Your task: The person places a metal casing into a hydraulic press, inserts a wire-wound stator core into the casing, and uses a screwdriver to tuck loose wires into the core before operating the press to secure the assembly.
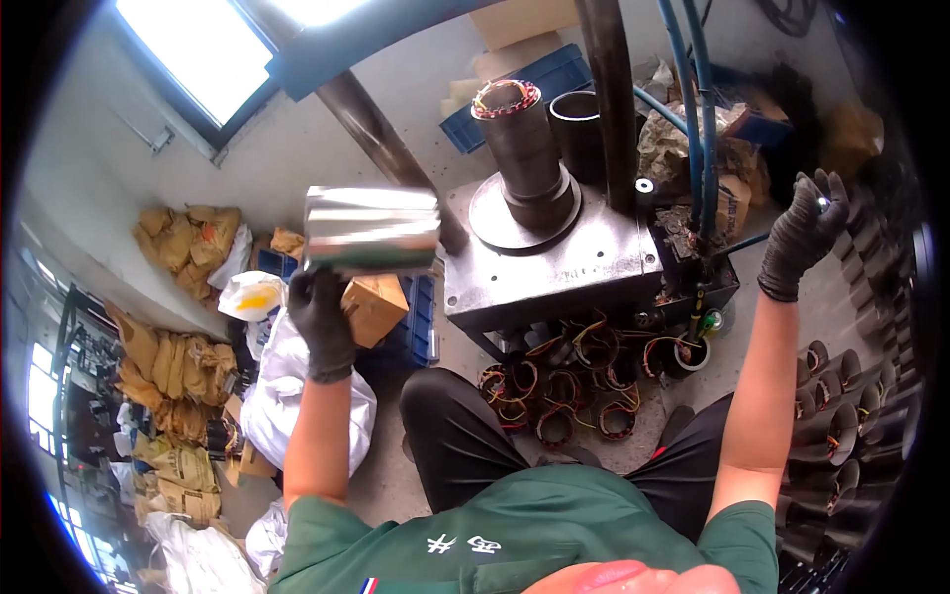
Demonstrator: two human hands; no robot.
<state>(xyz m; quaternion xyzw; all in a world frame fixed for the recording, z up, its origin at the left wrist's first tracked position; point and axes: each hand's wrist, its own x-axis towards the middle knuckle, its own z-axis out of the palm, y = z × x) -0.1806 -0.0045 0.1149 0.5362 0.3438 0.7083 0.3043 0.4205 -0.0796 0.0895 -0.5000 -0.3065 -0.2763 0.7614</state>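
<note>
My left hand [322,322], in a dark glove, grips a shiny metal cylinder [372,230] at its lower left end. The cylinder lies sideways in the air, slightly blurred, left of the press. On the press's steel table [554,282], a dark upright tube [522,148] stands on a round flange [485,213], and a wire-wound stator [506,98] shows at its top. Off to the right, my gloved right hand [804,236] is raised beside the blue hoses [701,129]. Its fingers curl around a small bright thing too small to name.
Under the press table sit several stators with coloured wires [559,406]. Rows of dark metal tubes [831,436] line the right side. A steel column [386,148] rises behind the cylinder. A cardboard box [374,309], white sacks [297,396] and brown sacks [178,366] lie left.
</note>
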